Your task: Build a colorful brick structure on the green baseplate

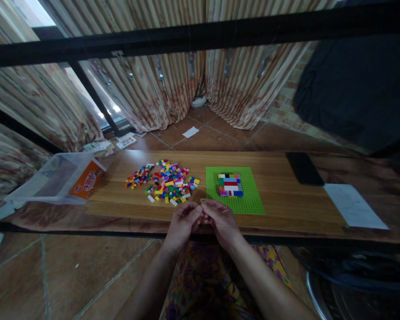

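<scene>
My left hand (186, 218) and my right hand (220, 218) meet fingertip to fingertip over the front edge of the wooden board. Pinched between them is a small greenish building brick (203, 202), mostly hidden by the fingers. Just beyond my right hand lies a green baseplate (250, 195), and on it stands a rectangular build of bricks (231, 185) in white, red, blue, green and other colours. Left of the baseplate, a loose heap of many-coloured bricks (171, 180) is spread out, with a second cluster of smaller pieces (139, 176) beside it.
A clear plastic tub (50, 175) with an orange label stands at the left end of the wooden board (276, 200). To the right lie a black phone-like slab (305, 169) and a white sheet (355, 205). A dark bar (200, 38) crosses above; curtains hang behind.
</scene>
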Action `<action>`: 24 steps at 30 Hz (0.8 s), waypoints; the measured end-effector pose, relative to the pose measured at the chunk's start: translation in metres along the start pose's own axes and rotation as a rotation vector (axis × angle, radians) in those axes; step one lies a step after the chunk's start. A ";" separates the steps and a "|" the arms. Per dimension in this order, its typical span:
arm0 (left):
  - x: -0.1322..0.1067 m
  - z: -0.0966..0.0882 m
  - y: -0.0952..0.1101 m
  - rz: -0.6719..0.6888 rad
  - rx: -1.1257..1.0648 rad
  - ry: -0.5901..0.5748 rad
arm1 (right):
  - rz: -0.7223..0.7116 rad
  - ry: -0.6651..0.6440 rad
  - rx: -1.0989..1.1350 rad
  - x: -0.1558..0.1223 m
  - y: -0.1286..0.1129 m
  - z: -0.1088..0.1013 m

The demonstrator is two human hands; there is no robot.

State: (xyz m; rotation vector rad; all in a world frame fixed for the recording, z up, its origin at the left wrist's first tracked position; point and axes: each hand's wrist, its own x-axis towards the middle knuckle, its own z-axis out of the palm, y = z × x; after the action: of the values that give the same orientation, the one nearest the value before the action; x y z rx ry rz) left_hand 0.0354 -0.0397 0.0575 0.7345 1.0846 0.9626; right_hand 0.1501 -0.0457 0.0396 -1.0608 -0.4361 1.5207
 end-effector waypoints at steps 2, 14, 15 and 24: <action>0.000 0.000 -0.003 -0.002 0.009 0.015 | 0.020 0.016 0.014 0.000 0.000 -0.001; -0.003 0.000 0.004 -0.034 -0.080 0.074 | -0.009 0.002 0.014 -0.002 -0.006 -0.012; -0.001 -0.003 0.007 -0.028 -0.090 0.090 | -0.046 0.016 -0.008 -0.001 -0.011 -0.017; 0.055 -0.044 0.032 0.218 0.088 0.338 | -0.433 0.249 -0.199 0.024 -0.063 -0.092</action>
State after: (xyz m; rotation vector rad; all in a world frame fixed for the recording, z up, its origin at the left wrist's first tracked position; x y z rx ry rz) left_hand -0.0063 0.0247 0.0506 0.7910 1.3672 1.2625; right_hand 0.2631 -0.0330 0.0308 -1.2020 -0.6064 0.9641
